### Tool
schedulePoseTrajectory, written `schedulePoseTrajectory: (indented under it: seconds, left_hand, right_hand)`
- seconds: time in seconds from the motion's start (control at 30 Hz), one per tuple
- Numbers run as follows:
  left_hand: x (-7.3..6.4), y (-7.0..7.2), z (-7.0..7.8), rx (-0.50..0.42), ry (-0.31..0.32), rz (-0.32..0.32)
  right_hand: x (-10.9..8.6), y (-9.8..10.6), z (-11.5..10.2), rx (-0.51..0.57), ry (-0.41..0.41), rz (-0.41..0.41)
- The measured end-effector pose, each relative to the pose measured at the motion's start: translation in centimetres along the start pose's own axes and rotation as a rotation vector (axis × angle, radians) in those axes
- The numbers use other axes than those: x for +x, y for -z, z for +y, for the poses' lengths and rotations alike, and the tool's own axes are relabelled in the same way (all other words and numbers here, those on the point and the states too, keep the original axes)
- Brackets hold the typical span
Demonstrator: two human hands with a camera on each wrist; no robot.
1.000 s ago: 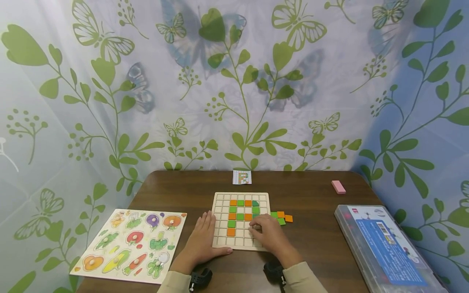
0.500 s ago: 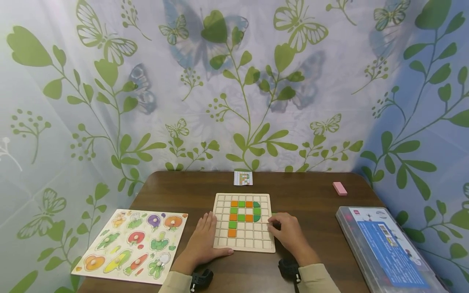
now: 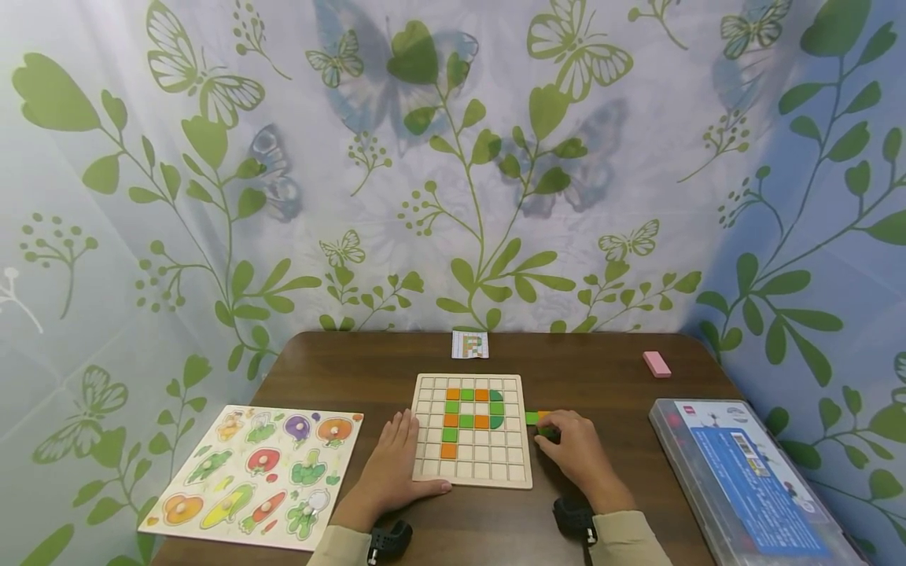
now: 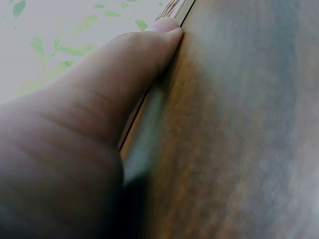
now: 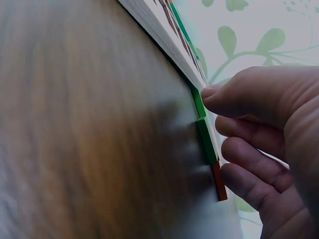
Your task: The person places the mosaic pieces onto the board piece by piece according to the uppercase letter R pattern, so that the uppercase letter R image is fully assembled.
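A square wooden grid board (image 3: 488, 468) lies in front of me in the head view. Orange, light green and dark green tiles (image 3: 449, 420) form a P shape on it. My left hand (image 3: 391, 464) rests at the board's left edge, fingers straight, its thumb (image 4: 129, 59) along the near edge. Just beyond the right edge, my right hand (image 3: 575, 448) is over a small group of loose tiles (image 3: 532, 418). In the right wrist view its loosely bent fingers are beside a green tile (image 5: 206, 142) and an orange tile (image 5: 220, 184). No tile is visibly lifted.
A small pattern card (image 3: 470, 344) lies behind the board. To the left is a vegetable puzzle board (image 3: 233, 472). A pink block (image 3: 657, 364) and a clear plastic case (image 3: 750, 479) are on the right of the brown table (image 3: 566, 369). A patterned curtain surrounds it.
My right hand has moved right, from over the board to the loose tiles. The dark green rounded tile at the P's lower right corner is now uncovered. My left hand stays put.
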State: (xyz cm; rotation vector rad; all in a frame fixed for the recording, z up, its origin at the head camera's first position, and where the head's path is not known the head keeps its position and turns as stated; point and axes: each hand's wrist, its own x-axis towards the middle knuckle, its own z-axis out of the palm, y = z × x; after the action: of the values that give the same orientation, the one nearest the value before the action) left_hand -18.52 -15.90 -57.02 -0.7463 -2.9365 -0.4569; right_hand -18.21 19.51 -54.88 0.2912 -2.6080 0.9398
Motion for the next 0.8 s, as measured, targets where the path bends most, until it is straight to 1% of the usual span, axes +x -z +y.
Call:
schedulePoseTrajectory:
  seconds: [0.17, 0.33, 0.53, 0.8]
  left_hand:
    - [-0.02, 0.08, 0.07, 0.006, 0.01, -0.012]
    - [-0.07, 0.32, 0.13, 0.011, 0.0, -0.007]
    - [-0.06, 0.34, 0.21, 0.015, 0.008, -0.018]
    - [-0.09, 0.23, 0.19, 0.011, 0.009, -0.013]
  right_hand:
    - [0.06, 0.3, 0.05, -0.003, -0.037, -0.036]
    - [0.15, 0.57, 0.2, -0.011, -0.069, -0.053]
    - [0.19, 0.69, 0.44, -0.015, -0.067, -0.056]
    - [0.16, 0.71, 0.58, -0.016, -0.062, -0.06]
